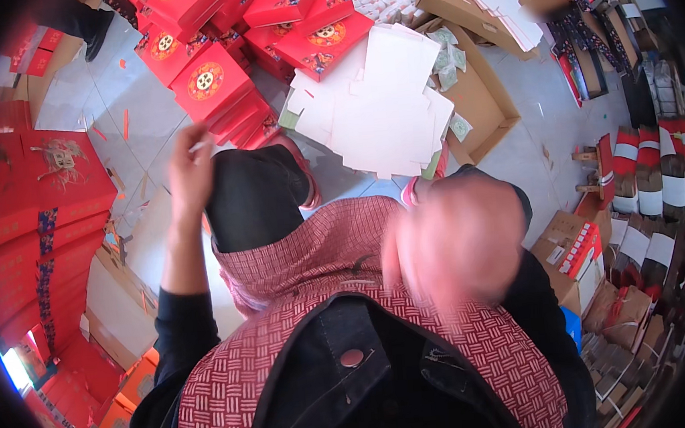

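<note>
My left hand (191, 171) is raised above my left knee, beside a stack of red gift boxes (205, 81). Its fingers are loosely bent and a little apart, and I see nothing in them. Close to the camera, in front of my lap and over the apron (305, 245), my right hand (461, 241) is smeared by motion. Whether it holds anything does not show. Beyond my knees lies a pile of flat white card blanks (386, 102), cut with flaps, touching the red boxes on its left.
An open brown carton (482, 98) holding small clear-and-green packets (449, 59) stands right of the blanks. Tall stacks of red boxes (66, 171) line the left. Bundled cardboard (655, 250) fills the right. A person's dark-clad leg (90, 28) is at the upper left.
</note>
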Available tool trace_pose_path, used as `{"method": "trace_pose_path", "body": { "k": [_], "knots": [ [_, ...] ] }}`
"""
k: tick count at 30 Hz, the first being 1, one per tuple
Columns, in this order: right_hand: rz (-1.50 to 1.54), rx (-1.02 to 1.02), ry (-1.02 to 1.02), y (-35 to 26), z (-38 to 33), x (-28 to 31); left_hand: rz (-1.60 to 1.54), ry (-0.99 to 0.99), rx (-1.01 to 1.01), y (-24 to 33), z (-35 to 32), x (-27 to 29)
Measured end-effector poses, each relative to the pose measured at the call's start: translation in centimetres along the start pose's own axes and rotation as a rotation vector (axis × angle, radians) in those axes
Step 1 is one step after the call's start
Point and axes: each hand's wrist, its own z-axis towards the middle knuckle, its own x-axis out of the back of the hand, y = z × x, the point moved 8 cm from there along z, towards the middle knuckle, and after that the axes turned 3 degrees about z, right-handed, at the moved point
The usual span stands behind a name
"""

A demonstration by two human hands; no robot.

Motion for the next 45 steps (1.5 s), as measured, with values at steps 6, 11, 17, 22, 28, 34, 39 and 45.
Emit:
{"method": "trace_pose_path", "body": {
  "k": [6,11,17,22,28,34,39,45],
  "knots": [
    [-1.831,-0.481,0.200,20.1,-12.8,15.7,0.712,-0.030,-0.497,9.0,-6.1,-4.0],
    [-1.739,-0.863,-0.121,25.2,-16.2,17.4,0.711,-0.034,-0.445,8.4,-6.1,-3.7],
    [-1.537,-0.548,0.302,15.2,-10.7,16.8,0.647,-0.016,-0.465,8.3,-6.0,-3.5],
    [-1.326,0.051,0.467,-2.1,-6.5,7.3,0.267,0.102,-0.532,10.0,-7.6,-3.5],
    [-1.366,0.229,0.291,-10.9,-11.4,3.2,-0.854,-0.447,-0.110,14.5,-8.8,-9.3],
    [0.174,-0.201,0.917,-6.7,-17.6,12.0,-1.104,-0.982,-0.412,20.5,-12.5,-12.2],
    [-0.098,-0.401,0.773,-2.7,-23.8,19.0,-0.942,-1.152,-0.778,23.0,-15.3,-10.2],
    [0.009,-0.170,0.666,-5.5,-20.5,14.1,-0.664,-1.076,-0.167,23.5,-18.2,-14.9]
  ]
}}
